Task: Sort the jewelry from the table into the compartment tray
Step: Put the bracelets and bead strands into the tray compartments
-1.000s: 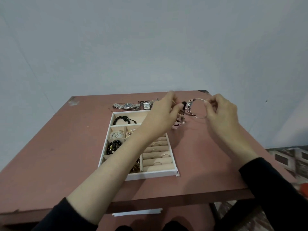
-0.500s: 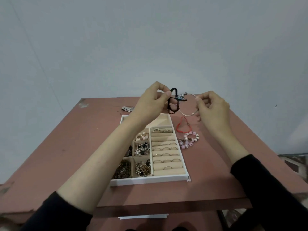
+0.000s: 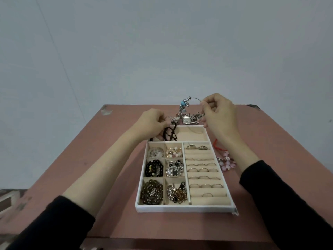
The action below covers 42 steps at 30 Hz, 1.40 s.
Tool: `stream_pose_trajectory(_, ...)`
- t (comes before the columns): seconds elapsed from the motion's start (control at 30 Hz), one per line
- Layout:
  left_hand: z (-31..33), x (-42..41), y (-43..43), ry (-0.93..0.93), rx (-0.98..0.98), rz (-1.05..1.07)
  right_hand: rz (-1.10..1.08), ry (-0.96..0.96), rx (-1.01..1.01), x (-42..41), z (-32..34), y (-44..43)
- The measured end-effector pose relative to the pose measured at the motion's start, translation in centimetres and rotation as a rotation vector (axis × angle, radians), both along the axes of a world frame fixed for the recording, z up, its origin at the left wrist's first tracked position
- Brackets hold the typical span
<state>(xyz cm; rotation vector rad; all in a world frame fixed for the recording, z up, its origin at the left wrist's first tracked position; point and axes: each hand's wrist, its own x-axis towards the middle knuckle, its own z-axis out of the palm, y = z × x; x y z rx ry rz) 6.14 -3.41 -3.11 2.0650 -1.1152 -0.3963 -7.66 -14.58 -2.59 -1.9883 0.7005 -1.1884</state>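
The left hand (image 3: 153, 123) curls round a black cord bracelet (image 3: 169, 136) — down in the wide far compartment of the tray (image 3: 180, 208). A charm bangle (image 3: 183, 103) hangs in the air behind it, pinched by the right hand (image 3: 219, 112); pink beads (image 3: 227, 162) lie just beside the tray.

sleeves (image 3: 54, 221): black, long | pushed up forearms | hands (image 3: 153, 123): bare

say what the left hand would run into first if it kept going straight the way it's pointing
Most likely the silver watch lying just past the far rim of the tray. The left hand, gripping the black cord bracelet, points that way, though its height is unclear.
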Motion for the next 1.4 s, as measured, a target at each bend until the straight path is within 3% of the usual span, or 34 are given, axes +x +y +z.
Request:
stream_pose_trajectory(0.1, -0.3, 0.8, 0.3, -0.321, 0.042, 0.003, 0.031, 0.025, 0.023, 0.6, 0.0, 0.1)
stream_pose_trajectory(0.4, -1.8, 1.1, 1.5, -0.514, 0.08, 0.149, 0.192, 0.15, 0.266, 2.8, -0.1, 0.7)
stream_pose_trajectory(0.63, -2.5, 1.7, 2.3, -0.22, -0.1, 0.239, 0.307, 0.276, 0.491, 3.9, -0.9, 0.9)
stream_pose_trajectory(0.9, -2.7, 2.2, 2.1, -0.063, -0.287, 0.364, 0.354, 0.364, 0.552, 4.8, -1.7, 1.3)
stream_pose_trajectory(0.97, -2.8, 2.2, 2.1, -0.07, -0.275, 0.361, 0.355, 0.371, 0.52, 4.8, -1.9, 1.4)
stream_pose_trajectory(1.1, -2.9, 2.2, 2.1, -0.112, -0.255, 0.344, 0.252, 0.569, 0.198, 4.9, -1.9, 1.3)
stream_pose_trajectory(1.23, -2.8, 2.0, 2.2, -0.149, -0.247, 0.328, 0.204, 0.613, -0.011, 5.3, -2.4, 1.3)
stream_pose_trajectory(1.4, -2.6, 1.7, 2.2, -0.163, -0.269, 0.338, 0.164, 0.629, -0.12, 5.3, -2.5, 1.3)
